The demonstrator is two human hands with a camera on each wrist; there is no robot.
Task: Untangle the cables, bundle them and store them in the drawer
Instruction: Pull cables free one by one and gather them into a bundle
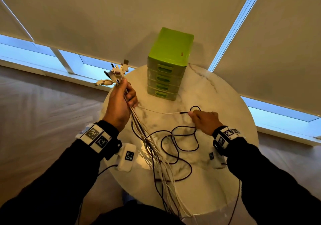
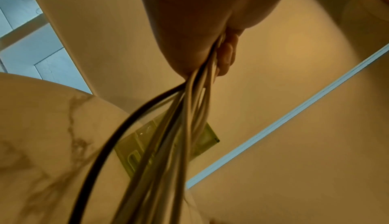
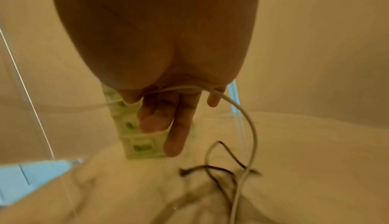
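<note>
My left hand (image 1: 119,101) is raised over the left rim of the table and grips a bundle of cables (image 1: 139,129) just below their plugs (image 1: 118,72). In the left wrist view the white strands and one dark one (image 2: 179,111) hang from the curled fingers (image 2: 226,56). They trail across the table and over its front edge. A dark cable (image 1: 178,148) lies in loops mid-table. My right hand (image 1: 205,120) is low over those loops, pinching a white cable (image 3: 250,124) that runs across its fingers (image 3: 174,136). The green drawer unit (image 1: 170,63) stands shut at the back.
The round marble table (image 1: 225,103) is small, and cables hang off its near edge. A pale sheet (image 1: 43,112) lies to the left and behind. Drawn blinds and a low window strip (image 1: 26,51) stand behind the drawer unit.
</note>
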